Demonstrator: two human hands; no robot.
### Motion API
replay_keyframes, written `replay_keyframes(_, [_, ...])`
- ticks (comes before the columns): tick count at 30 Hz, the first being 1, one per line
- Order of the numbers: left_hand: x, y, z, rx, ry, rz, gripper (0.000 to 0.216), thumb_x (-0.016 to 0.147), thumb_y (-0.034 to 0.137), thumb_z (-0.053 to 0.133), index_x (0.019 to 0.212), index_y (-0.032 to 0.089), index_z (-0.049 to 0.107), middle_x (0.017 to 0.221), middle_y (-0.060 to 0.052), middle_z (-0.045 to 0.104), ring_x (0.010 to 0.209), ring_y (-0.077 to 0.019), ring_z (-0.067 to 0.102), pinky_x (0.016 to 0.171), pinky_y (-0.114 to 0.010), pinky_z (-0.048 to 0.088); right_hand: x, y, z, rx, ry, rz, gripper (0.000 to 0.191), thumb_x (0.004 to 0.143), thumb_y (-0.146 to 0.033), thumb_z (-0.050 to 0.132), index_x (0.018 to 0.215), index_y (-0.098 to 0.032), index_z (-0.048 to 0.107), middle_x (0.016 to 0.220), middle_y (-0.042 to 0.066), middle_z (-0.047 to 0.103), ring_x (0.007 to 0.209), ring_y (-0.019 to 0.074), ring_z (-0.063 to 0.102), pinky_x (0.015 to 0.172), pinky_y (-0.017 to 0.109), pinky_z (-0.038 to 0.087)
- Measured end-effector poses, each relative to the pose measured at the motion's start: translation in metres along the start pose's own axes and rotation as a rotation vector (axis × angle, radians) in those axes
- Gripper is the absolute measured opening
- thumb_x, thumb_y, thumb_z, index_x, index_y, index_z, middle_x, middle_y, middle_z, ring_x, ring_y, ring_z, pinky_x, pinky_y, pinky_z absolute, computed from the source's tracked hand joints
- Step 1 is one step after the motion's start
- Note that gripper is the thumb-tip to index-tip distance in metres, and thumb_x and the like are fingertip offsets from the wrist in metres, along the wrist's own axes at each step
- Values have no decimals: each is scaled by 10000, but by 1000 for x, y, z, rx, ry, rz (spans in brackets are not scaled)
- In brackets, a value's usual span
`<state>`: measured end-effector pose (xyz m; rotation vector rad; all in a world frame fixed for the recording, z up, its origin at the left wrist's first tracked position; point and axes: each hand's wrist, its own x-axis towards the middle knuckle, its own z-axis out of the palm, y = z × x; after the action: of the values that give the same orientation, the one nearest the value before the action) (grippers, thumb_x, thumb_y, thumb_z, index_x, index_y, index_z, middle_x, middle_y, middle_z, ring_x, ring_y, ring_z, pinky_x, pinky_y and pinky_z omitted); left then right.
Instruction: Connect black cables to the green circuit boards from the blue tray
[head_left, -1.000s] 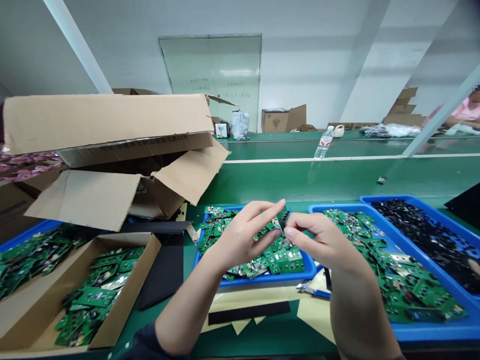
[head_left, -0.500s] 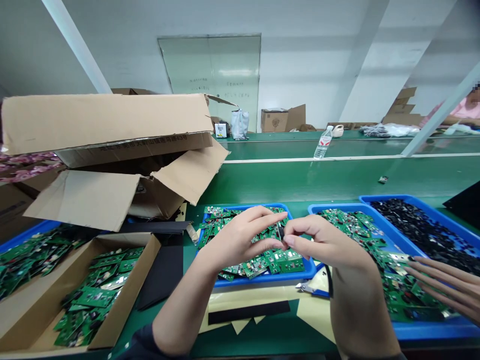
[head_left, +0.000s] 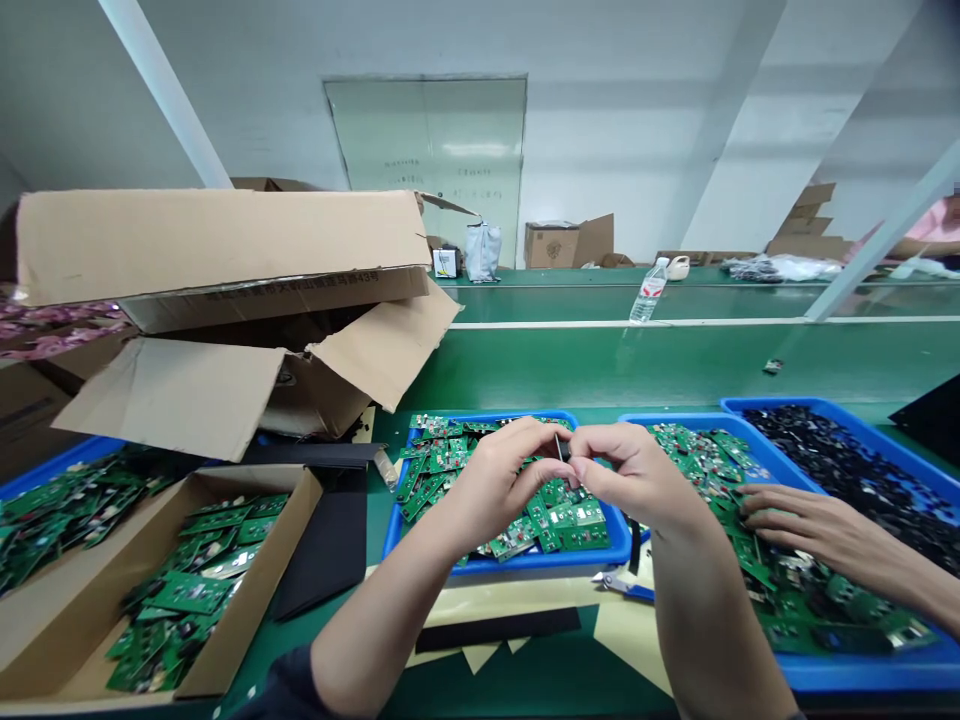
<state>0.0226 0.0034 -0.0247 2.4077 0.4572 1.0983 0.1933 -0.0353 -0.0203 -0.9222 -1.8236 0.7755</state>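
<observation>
Over the middle blue tray (head_left: 480, 565), both my hands meet at the fingertips. My left hand (head_left: 504, 470) pinches a small circuit board (head_left: 558, 448), seen nearly edge-on and mostly hidden by the fingers. Thumb and forefinger of my right hand (head_left: 626, 475) are closed at a small black part (head_left: 565, 453) on the board's right side; its exact kind is hidden. Below lie many loose green circuit boards (head_left: 442, 455) in the tray. Blue-handled cutters (head_left: 626, 585) rest in front of the tray, beside my right wrist.
A co-worker's hand (head_left: 810, 530) is over the right tray of boards (head_left: 862, 675). Farther right, a blue tray (head_left: 757, 402) holds small black parts. At left stand a cardboard box of boards (head_left: 247, 620) and a large carton (head_left: 225, 245). A water bottle (head_left: 649, 292) leans behind.
My left fingers have closed in around the board, and my hands are nearer together. The co-worker's hand has moved left and farther over the right tray.
</observation>
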Motion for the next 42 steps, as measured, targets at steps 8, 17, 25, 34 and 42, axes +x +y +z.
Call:
replay_keyframes(8, [-2, -3, 8, 30, 61, -21, 279, 966, 345, 460, 1056, 134, 617, 894, -92, 668, 851, -192, 620, 778, -295, 513, 4, 0, 3, -180, 145, -159, 216, 699, -145, 422, 505, -199, 343, 459, -63, 304, 436, 66, 267, 421, 204, 224])
replay_keyframes(17, [-5, -5, 24, 78, 130, -46, 429, 1015, 315, 272, 1295, 100, 517, 1023, -139, 646, 962, -204, 618, 861, -338, 517, 7, 6, 6, -276, 231, -244, 262, 742, -144, 455, 511, -202, 348, 459, -51, 367, 435, 73, 334, 442, 201, 289])
replay_keyframes(25, [-3, -10, 32, 170, 229, -40, 397, 1011, 265, 254, 1113, 120, 609, 966, -119, 685, 873, -194, 622, 814, -337, 520, 12, 11, 19, -256, 292, -244, 271, 768, -138, 449, 517, -197, 364, 459, -62, 350, 421, 62, 307, 424, 192, 273])
replay_keyframes(34, [0, -5, 21, -93, 321, -160, 429, 1009, 325, 292, 1055, 151, 682, 949, -90, 722, 868, -178, 656, 806, -312, 522, 12, 13, 19, -131, 301, -243, 230, 791, -165, 473, 564, -195, 459, 496, -49, 432, 451, 81, 388, 472, 214, 345])
replay_keyframes(42, [1, -7, 8, -815, 402, -457, 442, 933, 478, 478, 1085, 134, 711, 764, -63, 688, 634, -126, 624, 573, -234, 533, -7, 1, -3, 70, 222, 64, 176, 810, -251, 654, 871, -208, 494, 768, -2, 590, 677, 112, 569, 633, 238, 493])
